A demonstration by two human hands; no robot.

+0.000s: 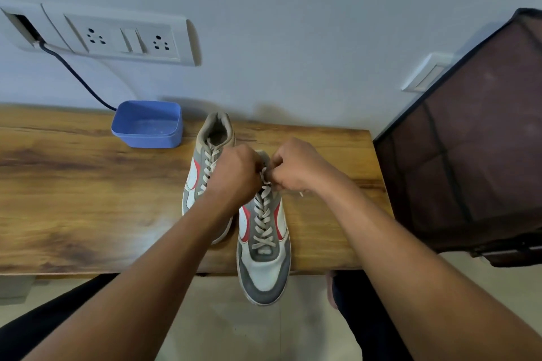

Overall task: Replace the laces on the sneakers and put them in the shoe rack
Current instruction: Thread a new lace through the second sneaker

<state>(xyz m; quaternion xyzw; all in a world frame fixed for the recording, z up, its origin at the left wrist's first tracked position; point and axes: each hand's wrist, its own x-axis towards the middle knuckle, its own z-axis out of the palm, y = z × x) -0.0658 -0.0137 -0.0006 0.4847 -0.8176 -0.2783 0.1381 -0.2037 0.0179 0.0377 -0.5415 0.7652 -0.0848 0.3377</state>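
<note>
Two grey, white and red sneakers lie on a wooden table point(88, 184). The nearer sneaker point(264, 267) points its toe over the table's front edge and is laced with a pale lace point(263, 223). My left hand point(234, 173) and my right hand point(293, 167) meet above its tongue, each with curled fingers pinching the lace's upper ends. One lace tip point(301, 193) sticks out under my right hand. The second sneaker point(205, 155) lies behind and to the left, laced too, partly hidden by my left forearm.
A blue plastic tub point(146, 124) stands at the table's back by the wall. A dark fabric-covered rack point(469, 141) stands right of the table. A socket panel point(117, 38) with a dark cable is on the wall. My dark-clad knees show below the table edge.
</note>
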